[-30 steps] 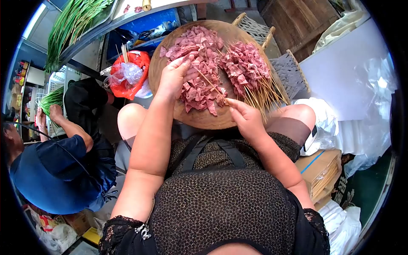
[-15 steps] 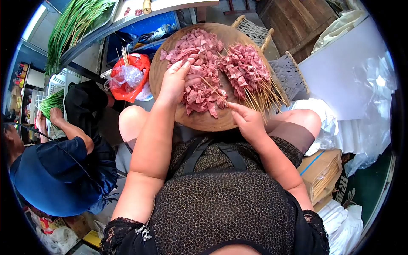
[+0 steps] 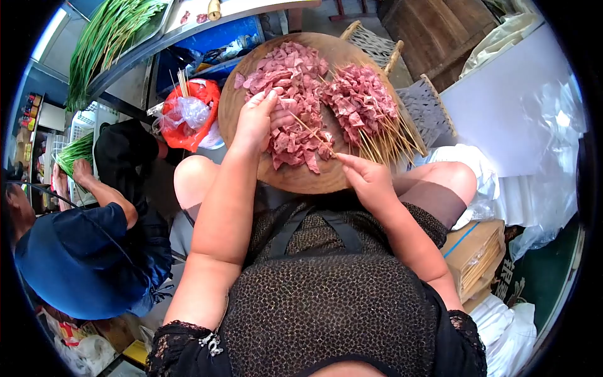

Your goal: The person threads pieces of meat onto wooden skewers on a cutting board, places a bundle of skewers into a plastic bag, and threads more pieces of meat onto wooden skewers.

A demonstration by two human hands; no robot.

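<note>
A round wooden board (image 3: 295, 182) lies in front of me, carrying a loose heap of raw meat pieces (image 3: 295, 72). On its right side is a pile of meat skewers (image 3: 361, 100), their bare stick ends pointing toward me. My right hand (image 3: 367, 179) pinches the near end of a thin wooden skewer (image 3: 317, 136), which slants up and left over the meat. At the skewer's far tip my left hand (image 3: 256, 119) is closed, thumb and fingers on what looks like a meat piece, partly hidden by the fingers.
Left of the board stands a red plastic bag (image 3: 201, 129) with sticks and clear plastic in it. A co-worker (image 3: 81, 251) in dark blue handles green stalks (image 3: 78, 151) at the far left. Woven stools (image 3: 427, 110) stand beyond the board's right edge, and a cardboard box (image 3: 474, 257) lies at right.
Little differs. Both hands keep nearly the same position around the skewer, with the right hand slightly lower; the whole view has shifted a touch.
</note>
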